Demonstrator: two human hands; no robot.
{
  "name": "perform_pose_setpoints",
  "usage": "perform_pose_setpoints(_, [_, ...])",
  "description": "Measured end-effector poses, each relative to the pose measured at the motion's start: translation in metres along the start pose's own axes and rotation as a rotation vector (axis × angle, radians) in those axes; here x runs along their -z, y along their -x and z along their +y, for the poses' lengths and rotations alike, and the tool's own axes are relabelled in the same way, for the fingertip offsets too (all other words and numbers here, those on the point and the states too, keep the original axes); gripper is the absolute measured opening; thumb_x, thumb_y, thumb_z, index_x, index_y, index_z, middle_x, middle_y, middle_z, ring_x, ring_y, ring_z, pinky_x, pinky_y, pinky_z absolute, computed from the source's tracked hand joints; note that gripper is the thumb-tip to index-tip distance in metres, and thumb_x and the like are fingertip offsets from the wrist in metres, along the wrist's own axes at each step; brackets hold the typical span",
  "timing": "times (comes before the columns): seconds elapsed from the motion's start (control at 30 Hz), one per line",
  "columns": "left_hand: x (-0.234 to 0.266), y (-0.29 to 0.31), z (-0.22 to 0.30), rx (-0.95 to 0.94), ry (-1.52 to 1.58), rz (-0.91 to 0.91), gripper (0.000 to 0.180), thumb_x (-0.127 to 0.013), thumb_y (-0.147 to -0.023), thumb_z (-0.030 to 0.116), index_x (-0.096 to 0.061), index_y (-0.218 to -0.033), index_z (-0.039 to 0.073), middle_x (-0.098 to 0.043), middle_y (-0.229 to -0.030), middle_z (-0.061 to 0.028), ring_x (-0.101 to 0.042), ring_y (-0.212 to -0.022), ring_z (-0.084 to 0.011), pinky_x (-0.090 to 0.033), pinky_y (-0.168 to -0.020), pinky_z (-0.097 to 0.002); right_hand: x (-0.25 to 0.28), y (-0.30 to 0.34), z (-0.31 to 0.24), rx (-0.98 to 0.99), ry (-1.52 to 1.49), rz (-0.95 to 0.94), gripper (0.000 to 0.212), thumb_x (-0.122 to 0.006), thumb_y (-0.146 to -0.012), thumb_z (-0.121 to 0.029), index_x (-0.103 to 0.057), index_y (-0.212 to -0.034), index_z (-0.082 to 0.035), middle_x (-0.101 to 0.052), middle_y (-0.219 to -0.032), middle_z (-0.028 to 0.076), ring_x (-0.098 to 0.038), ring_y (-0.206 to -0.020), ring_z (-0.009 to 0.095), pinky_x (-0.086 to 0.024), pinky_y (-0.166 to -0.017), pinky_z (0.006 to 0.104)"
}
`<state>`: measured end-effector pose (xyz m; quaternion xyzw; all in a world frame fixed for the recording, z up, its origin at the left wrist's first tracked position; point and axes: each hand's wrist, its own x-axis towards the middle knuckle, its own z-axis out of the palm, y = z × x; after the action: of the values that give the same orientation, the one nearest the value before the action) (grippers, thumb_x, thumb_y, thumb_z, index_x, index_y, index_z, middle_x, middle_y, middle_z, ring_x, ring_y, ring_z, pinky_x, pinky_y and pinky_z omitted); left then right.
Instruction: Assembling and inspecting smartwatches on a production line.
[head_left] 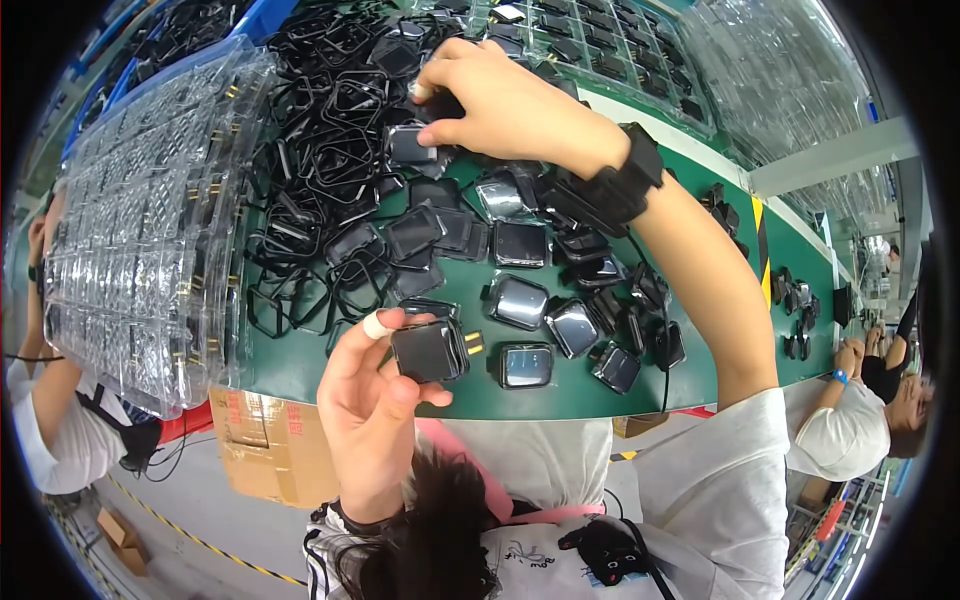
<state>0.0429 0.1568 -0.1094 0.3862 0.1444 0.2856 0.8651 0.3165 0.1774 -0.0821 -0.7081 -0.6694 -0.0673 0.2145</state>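
Observation:
My left hand (375,390) pinches a square black watch screen module (428,353) near the bench's front edge, a white cover on one fingertip. A gold-contact flex tab (473,343) sticks out of the module's right side. My right hand (480,100), a black band on its wrist, stretches to the far left over the pile. Its thumb lies on a small dark watch screen (408,146) and its fingers curl round it; the hand partly hides what is beneath. Several film-covered watch screens (518,301) lie in front of and between my hands.
Black rectangular frames (340,150) lie heaped at the left. Beside them stand stacked clear blister trays (150,260). More trays with dark parts (610,50) sit at the back. A black cable (668,350) hangs over the green bench (450,400). Other people work at both sides.

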Motion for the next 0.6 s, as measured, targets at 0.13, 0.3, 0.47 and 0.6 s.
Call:
perform_pose_setpoints(0.13, [-0.002,-0.006,-0.001,0.028,-0.091,0.080,0.049,-0.063,-0.085,0.012,-0.039,-0.125,-0.004,-0.049,-0.121,-0.0204,-0.056,-0.105,-0.0271,-0.053,-0.081,-0.0310,0.013,0.011,0.001,-0.121,-0.110,-0.229,0.030,-0.071,-0.072,-0.013,-0.061,-0.098,-0.002,-0.058,-0.093,0.012,-0.057,-0.088,0.026,-0.046,-0.080,0.0349])
perform_pose_setpoints(0.3, [-0.007,-0.016,-0.009,-0.020,-0.145,0.074,0.044,-0.059,-0.086,0.008,-0.040,-0.123,-0.005,-0.049,-0.120,-0.0200,-0.056,-0.106,-0.0293,-0.053,-0.085,-0.0334,0.034,0.023,0.004,-0.198,-0.176,-0.319,0.027,-0.071,-0.071,-0.008,-0.060,-0.093,0.000,-0.059,-0.089,0.010,-0.059,-0.085,0.023,-0.047,-0.076,0.0331])
perform_pose_setpoints(0.47, [-0.011,-0.019,-0.012,-0.067,-0.162,0.084,0.037,-0.055,-0.087,0.003,-0.041,-0.121,-0.005,-0.051,-0.118,-0.0197,-0.056,-0.106,-0.0294,-0.053,-0.085,-0.0338,0.048,0.035,0.003,-0.220,-0.366,-0.318,0.024,-0.071,-0.070,-0.004,-0.060,-0.091,0.002,-0.061,-0.080,0.009,-0.061,-0.077,0.021,-0.048,-0.069,0.0298])
perform_pose_setpoints(0.6, [-0.013,-0.020,-0.014,-0.071,-0.142,0.099,0.035,-0.054,-0.087,0.000,-0.041,-0.120,-0.005,-0.052,-0.117,-0.0193,-0.056,-0.106,-0.0286,-0.052,-0.086,-0.0346,0.063,0.048,-0.006,-0.212,-0.673,-0.374,0.019,-0.068,-0.073,-0.004,-0.061,-0.089,0.002,-0.062,-0.076,0.008,-0.061,-0.073,0.020,-0.048,-0.067,0.0292])
